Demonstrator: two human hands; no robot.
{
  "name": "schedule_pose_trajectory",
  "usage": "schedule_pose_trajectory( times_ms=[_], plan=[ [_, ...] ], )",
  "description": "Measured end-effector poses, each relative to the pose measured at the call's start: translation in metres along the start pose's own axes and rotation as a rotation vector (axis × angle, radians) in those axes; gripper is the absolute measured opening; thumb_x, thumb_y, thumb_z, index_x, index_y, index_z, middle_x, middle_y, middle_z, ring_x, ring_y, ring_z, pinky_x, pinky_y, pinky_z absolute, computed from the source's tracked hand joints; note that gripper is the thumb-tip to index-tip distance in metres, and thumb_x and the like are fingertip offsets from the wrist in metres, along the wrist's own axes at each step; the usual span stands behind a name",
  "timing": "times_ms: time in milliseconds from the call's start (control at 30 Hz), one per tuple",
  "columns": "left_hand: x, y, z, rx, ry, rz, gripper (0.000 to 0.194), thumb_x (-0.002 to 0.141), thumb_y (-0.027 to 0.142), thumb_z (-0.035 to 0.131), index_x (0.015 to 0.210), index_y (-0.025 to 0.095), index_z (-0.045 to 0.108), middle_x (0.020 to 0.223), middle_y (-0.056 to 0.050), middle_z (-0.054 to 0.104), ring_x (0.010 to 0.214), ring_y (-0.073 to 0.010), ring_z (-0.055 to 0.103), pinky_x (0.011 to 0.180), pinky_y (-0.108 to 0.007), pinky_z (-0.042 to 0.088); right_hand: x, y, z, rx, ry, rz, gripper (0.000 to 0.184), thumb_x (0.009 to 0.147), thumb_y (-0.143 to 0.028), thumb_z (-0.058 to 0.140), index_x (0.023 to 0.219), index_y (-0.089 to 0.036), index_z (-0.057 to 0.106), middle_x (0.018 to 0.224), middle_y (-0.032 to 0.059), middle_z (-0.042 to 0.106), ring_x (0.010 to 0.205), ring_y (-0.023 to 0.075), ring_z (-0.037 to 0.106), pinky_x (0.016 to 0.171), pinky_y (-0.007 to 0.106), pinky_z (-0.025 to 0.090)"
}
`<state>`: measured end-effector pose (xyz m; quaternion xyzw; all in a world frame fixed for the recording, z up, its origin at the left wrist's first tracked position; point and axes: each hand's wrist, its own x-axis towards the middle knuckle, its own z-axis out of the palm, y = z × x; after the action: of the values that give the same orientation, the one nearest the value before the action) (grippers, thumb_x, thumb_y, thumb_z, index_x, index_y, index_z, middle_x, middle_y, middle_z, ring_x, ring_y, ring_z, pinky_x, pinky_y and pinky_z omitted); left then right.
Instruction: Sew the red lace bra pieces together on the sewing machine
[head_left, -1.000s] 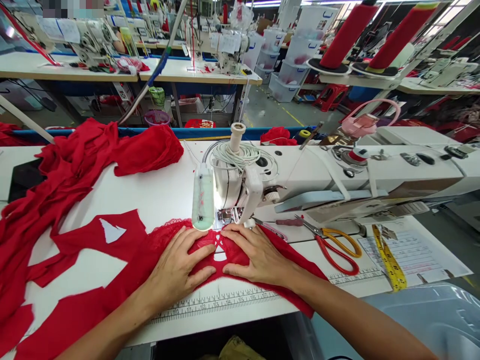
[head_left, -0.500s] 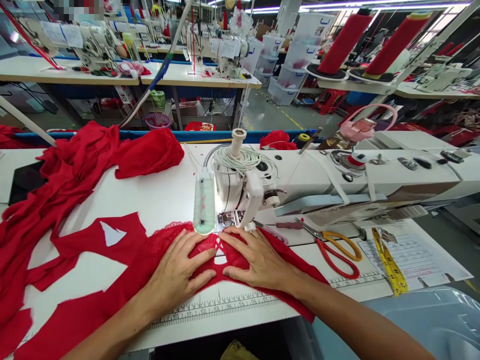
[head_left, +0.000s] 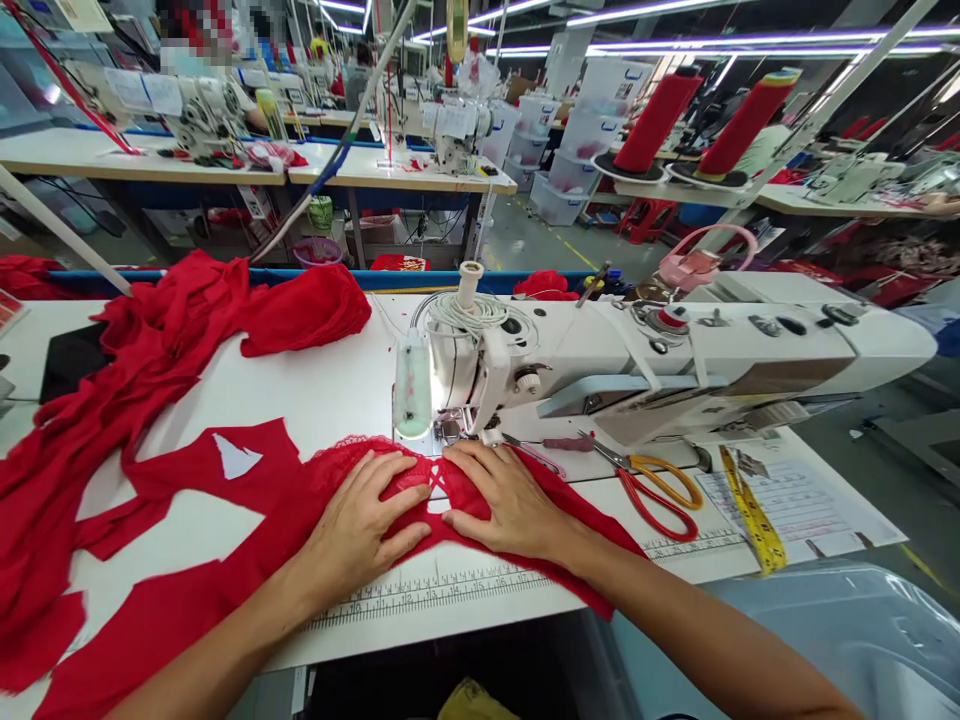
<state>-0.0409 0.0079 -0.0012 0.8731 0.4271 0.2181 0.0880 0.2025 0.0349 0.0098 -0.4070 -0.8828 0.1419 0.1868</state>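
Note:
My left hand (head_left: 367, 508) lies flat on a red lace-edged garment (head_left: 289, 500), its fingers spread and thumb apart. On the other side of a small crossed-strap opening (head_left: 436, 482), my right hand (head_left: 506, 498) presses the same cloth, also open and flat. Both sets of fingertips are close in front of the sewing machine's presser foot (head_left: 452, 428). The white sewing machine (head_left: 577, 345) extends to the right, with a lit, pale green guard (head_left: 413, 392) beside its needle area. The needle tip and the cloth beneath my palms are hidden.
Orange-and-red-handled scissors (head_left: 645, 475) lie right of my right hand, near a yellow tape measure (head_left: 754, 515) and a written sheet (head_left: 810, 505). Bunched red fabric (head_left: 180, 320) covers the left of the table. A printed ruler (head_left: 420, 592) follows the front edge.
My viewpoint has shifted slightly, so the machine, scissors and thread spools appear farther left. Both hands stay spread on the red garment, with almost no visible movement against it.

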Motion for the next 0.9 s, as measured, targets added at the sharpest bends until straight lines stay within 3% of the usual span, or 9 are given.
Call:
schedule_pose_trajectory(
  times_ms=[200, 400, 500, 633, 700, 833, 900],
  plan=[
    [0.000, 0.001, 0.001, 0.006, 0.010, 0.004, 0.031, 0.092, 0.039, 0.061, 0.120, 0.026, 0.067, 0.136, -0.010, 0.057, 0.126, -0.0290, 0.052, 0.111, -0.055, 0.041, 0.001, -0.001, 0.000, 0.007, 0.031, -0.044, 0.059, 0.085, -0.041, 0.067, 0.138, -0.019, 0.052, 0.134, 0.0143, 0.058, 0.117, 0.0296, 0.056, 0.102, 0.050, 0.046],
    [-0.006, 0.007, -0.005, 0.020, -0.044, -0.050, 0.034, 0.097, 0.038, 0.054, 0.128, 0.026, 0.062, 0.142, -0.010, 0.054, 0.133, -0.0324, 0.048, 0.109, -0.059, 0.043, -0.002, -0.005, -0.024, 0.087, -0.072, -0.085, 0.050, 0.090, -0.031, 0.064, 0.137, -0.020, 0.051, 0.139, 0.0119, 0.055, 0.129, 0.0250, 0.051, 0.108, 0.043, 0.046],
    [-0.002, 0.015, -0.016, -0.046, -0.003, -0.092, 0.032, 0.100, 0.033, 0.047, 0.126, 0.023, 0.061, 0.137, -0.010, 0.057, 0.130, -0.0289, 0.053, 0.105, -0.048, 0.050, -0.005, -0.012, -0.030, 0.121, 0.030, -0.032, 0.033, 0.096, -0.021, 0.050, 0.128, -0.021, 0.058, 0.131, 0.0094, 0.061, 0.121, 0.0212, 0.058, 0.105, 0.040, 0.050],
    [0.010, 0.021, -0.017, -0.139, 0.106, -0.091, 0.026, 0.102, 0.025, 0.041, 0.118, 0.018, 0.061, 0.118, -0.009, 0.067, 0.111, -0.0201, 0.064, 0.098, -0.036, 0.056, -0.002, -0.022, -0.017, 0.139, 0.129, -0.039, 0.030, 0.098, -0.015, 0.042, 0.119, -0.020, 0.063, 0.120, 0.0087, 0.067, 0.113, 0.0200, 0.062, 0.102, 0.039, 0.053],
    [0.012, 0.020, -0.009, -0.097, 0.109, -0.026, 0.025, 0.102, 0.022, 0.041, 0.116, 0.017, 0.061, 0.120, -0.012, 0.066, 0.112, -0.0221, 0.064, 0.100, -0.040, 0.055, 0.000, -0.023, -0.007, 0.092, 0.131, -0.075, 0.029, 0.096, -0.017, 0.047, 0.121, -0.017, 0.063, 0.123, 0.0115, 0.066, 0.116, 0.0231, 0.061, 0.103, 0.041, 0.053],
    [0.004, 0.013, 0.011, 0.095, 0.061, 0.081, 0.030, 0.100, 0.020, 0.043, 0.122, 0.015, 0.061, 0.133, -0.018, 0.060, 0.127, -0.0335, 0.056, 0.103, -0.062, 0.048, 0.000, -0.018, 0.007, -0.014, 0.116, -0.092, 0.040, 0.090, -0.024, 0.058, 0.129, -0.012, 0.059, 0.129, 0.0153, 0.063, 0.122, 0.0287, 0.057, 0.107, 0.047, 0.049],
    [0.000, 0.011, 0.015, 0.129, 0.050, 0.083, 0.031, 0.099, 0.020, 0.045, 0.126, 0.015, 0.060, 0.135, -0.018, 0.059, 0.129, -0.0342, 0.054, 0.103, -0.063, 0.047, -0.002, -0.014, 0.010, -0.036, 0.125, -0.079, 0.045, 0.089, -0.027, 0.060, 0.132, -0.013, 0.056, 0.131, 0.0152, 0.062, 0.121, 0.0287, 0.057, 0.106, 0.047, 0.049]
  ],
)
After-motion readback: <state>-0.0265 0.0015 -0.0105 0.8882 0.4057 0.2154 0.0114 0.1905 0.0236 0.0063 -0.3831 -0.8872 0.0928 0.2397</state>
